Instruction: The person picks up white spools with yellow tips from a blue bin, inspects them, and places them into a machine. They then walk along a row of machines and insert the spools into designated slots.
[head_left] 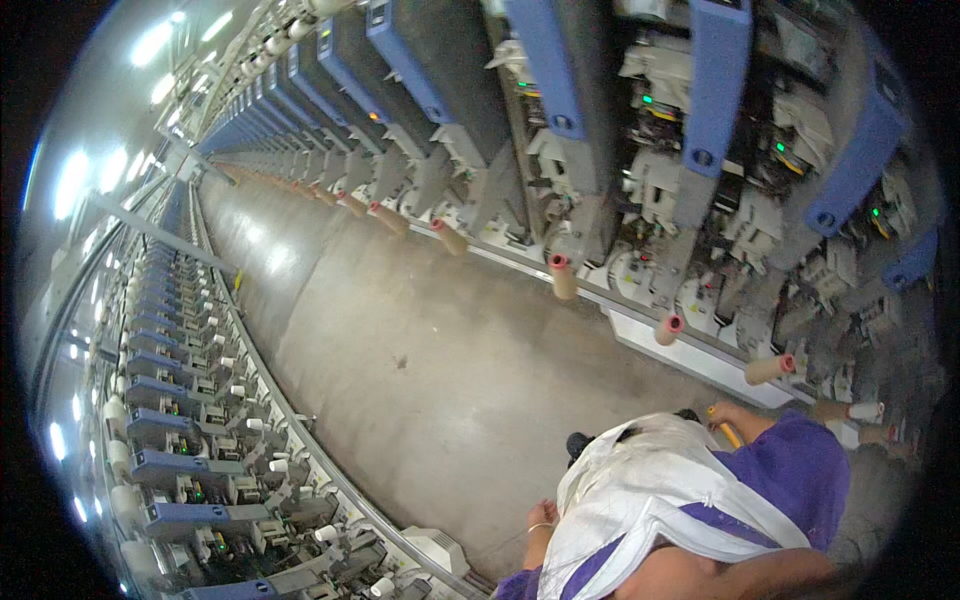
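My right hand (732, 417) is closed around a slim yellow stick-like tool (731, 434), held beside my body near the machine row on the right. Its exact kind is too small to make out. My left hand (543, 514), with a band at the wrist, hangs low at my left side over the floor. Its fingers are loosely bent and I see nothing in them. Nearest to my right hand is a beige yarn cone (768, 370) with a reddish end, sticking out from the machine.
A long row of blue and grey textile machines (705, 90) with projecting yarn cones (563, 278) runs along the right. Another row with white bobbins (186, 460) lines the left, edged by a metal rail (345, 480). Between them runs a concrete aisle (400, 340).
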